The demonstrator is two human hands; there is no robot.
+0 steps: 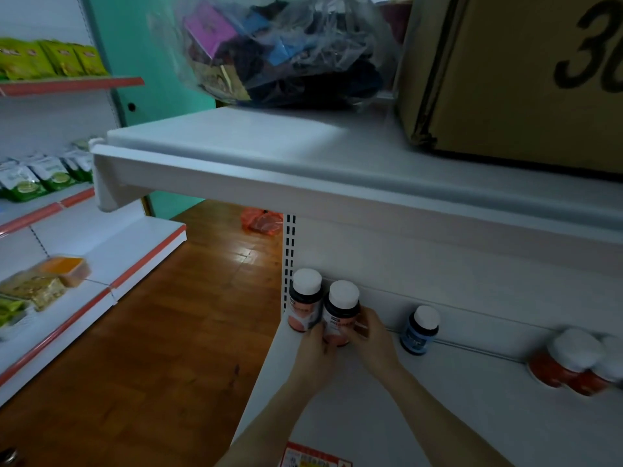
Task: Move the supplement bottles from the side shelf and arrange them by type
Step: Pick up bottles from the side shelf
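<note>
Down at the left end of the lower white shelf, my left hand and right hand both have fingers curled round one pink-label supplement bottle, standing upright. Count so far: two pink with the second pink-label bottle just beside it, one blue-label bottle, and two red bottles further right.

A dark plastic bottle with a white screw cap and pink label stands upright, gripped between the left hand and the right hand. A twin bottle stands touching it, just beyond the left hand's fingers. A smaller blue-labelled bottle with a white cap stands near the right hand, on its right. Two white-capped red bottles sit together farther right, blurred.
</note>
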